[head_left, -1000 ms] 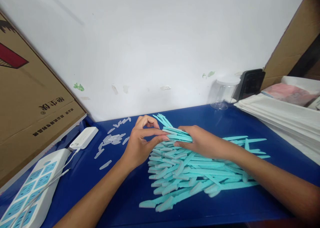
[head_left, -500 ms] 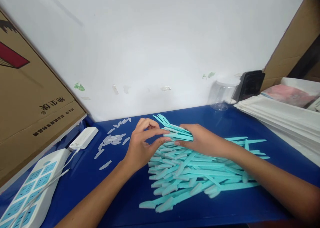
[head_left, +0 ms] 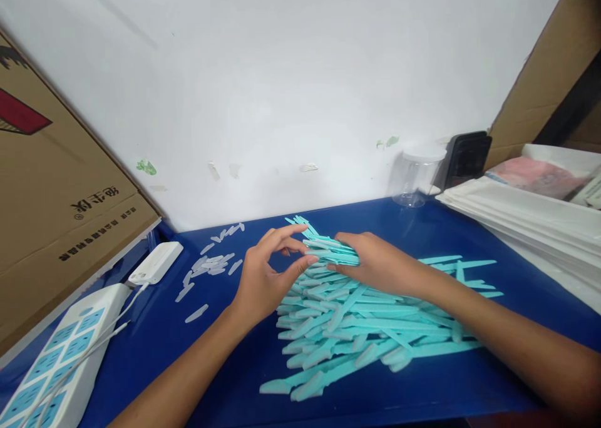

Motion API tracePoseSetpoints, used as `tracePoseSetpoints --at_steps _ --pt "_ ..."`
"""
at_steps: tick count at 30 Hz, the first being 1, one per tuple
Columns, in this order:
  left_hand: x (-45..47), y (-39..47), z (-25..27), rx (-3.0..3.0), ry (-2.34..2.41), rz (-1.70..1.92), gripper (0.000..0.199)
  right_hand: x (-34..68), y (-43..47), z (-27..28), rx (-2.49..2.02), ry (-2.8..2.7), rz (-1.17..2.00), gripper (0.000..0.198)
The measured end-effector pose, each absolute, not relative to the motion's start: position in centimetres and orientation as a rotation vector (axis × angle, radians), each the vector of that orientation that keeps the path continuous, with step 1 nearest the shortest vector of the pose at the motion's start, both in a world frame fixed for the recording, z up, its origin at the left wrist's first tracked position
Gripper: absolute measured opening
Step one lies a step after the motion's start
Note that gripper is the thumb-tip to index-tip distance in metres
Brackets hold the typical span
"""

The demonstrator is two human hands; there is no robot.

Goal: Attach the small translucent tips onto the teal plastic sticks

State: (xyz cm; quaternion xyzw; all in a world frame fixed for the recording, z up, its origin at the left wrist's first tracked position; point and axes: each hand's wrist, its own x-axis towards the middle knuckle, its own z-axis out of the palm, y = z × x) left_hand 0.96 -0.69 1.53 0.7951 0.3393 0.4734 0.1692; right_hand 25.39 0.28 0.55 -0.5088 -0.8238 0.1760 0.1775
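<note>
My right hand (head_left: 369,259) is closed around a bundle of teal eyebrow razors (head_left: 328,246), whose blade ends point left. Beside those ends is my left hand (head_left: 272,265), its index finger raised and its thumb apart from it. The left thumb tip meets the end of the bundle; no razor is plainly held there. Under both hands lies a heap of similar razors (head_left: 347,321), mostly with their heads to the left. Small translucent blade covers (head_left: 209,264) are scattered on the blue table left of my left hand.
A white power strip (head_left: 61,353) with cables and a white adapter (head_left: 156,262) lie at left beside a cardboard box (head_left: 70,165). At the back right stand a clear jar (head_left: 417,178) and a black object (head_left: 467,159). White stacked sheets (head_left: 516,221) line the right side.
My left index finger has lifted away from the thumb and the razor ends. The right hand keeps its hold on the bundle. The whole view has shifted slightly.
</note>
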Motion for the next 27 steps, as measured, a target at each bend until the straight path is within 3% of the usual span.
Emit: tracePoseSetpoints --at_steps 8,17,27 --pt "0.95 -0.36 1.98 2.484 0.820 1.319 0.028 25.13 -0.15 0.84 -1.421 -2.420 0.408 0.048" --pt "1.32 -0.83 1.42 2.398 0.793 1.333 0.022 24.87 -0.46 1.19 -1.398 -2.451 0.394 0.032" --pt "1.00 -0.51 1.87 2.393 0.803 1.388 0.017 25.41 -0.02 0.92 -1.434 -2.426 0.353 0.046"
